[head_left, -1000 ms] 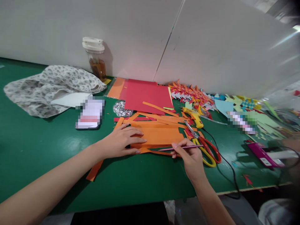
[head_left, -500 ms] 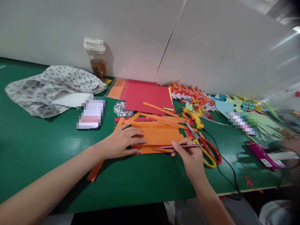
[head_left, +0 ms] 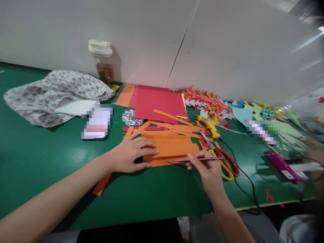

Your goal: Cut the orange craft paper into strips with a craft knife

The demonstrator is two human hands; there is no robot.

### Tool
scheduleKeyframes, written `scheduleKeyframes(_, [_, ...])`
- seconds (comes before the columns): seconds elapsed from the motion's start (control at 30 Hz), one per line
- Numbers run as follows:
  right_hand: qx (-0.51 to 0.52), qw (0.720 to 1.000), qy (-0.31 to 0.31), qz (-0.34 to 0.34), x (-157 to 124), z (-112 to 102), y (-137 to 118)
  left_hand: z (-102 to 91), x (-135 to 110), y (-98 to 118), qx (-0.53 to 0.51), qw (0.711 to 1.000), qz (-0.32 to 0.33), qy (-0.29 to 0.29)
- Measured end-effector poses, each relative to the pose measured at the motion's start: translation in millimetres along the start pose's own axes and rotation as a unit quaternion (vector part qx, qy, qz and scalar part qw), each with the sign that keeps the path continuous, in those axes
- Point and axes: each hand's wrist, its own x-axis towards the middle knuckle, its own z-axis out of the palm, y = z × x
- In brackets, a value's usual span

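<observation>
An orange paper sheet point(head_left: 172, 144) lies on the green table, a crease or slit line running along its near side. My left hand point(head_left: 133, 152) rests flat on the sheet's left part, fingers spread. My right hand point(head_left: 206, 165) is closed in a pinch around a slim pink pen-like tool point(head_left: 209, 158), whose dark pointed tip touches the paper's near strip. Whether it is a blade or a pen I cannot make out. Beside my right hand lie scissors point(head_left: 229, 158) with red and yellow handles. Several orange paper strips point(head_left: 174, 128) lie behind the sheet.
A red sheet point(head_left: 160, 103), a yellow glue gun point(head_left: 211, 126) with a black cord, and a phone point(head_left: 98, 121) surround the work. Farther back stand a lidded cup point(head_left: 103, 64) and floral cloth point(head_left: 68, 84). Paper crafts point(head_left: 202, 99) and a purple power strip point(head_left: 286, 167) are at right.
My right hand and the pink tool have slid slightly to the right along the sheet's near edge. My left hand keeps its place on the paper.
</observation>
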Motion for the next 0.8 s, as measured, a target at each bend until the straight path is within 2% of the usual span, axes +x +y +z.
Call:
scheduleKeyframes(0.13, [0.009,1.0,0.006,-0.001,0,0,1,0.4,0,1,-0.005,1.0,0.002,0.006])
scheduleKeyframes(0.23, [0.034,0.999,0.014,-0.002,-1,10,-3,1.0,0,0,-0.005,1.0,-0.001,0.004])
scheduleKeyframes(0.4, [0.037,0.998,-0.037,0.02,-4,36,-17,0.9,1,-1,-0.007,1.0,-0.001,-0.004])
scheduleKeyframes(0.53, [0.032,0.997,-0.067,0.038,-2,46,-19,0.3,2,-1,-0.009,1.0,-0.003,-0.012])
scheduleKeyframes(0.67, [0.033,0.996,-0.057,0.054,2,41,-12,1.0,1,-1,-0.012,1.0,-0.003,-0.013])
scheduleKeyframes(0.8, [0.035,0.998,-0.029,0.052,7,25,-4,1.6,0,-2,-0.015,1.0,-0.005,-0.013])
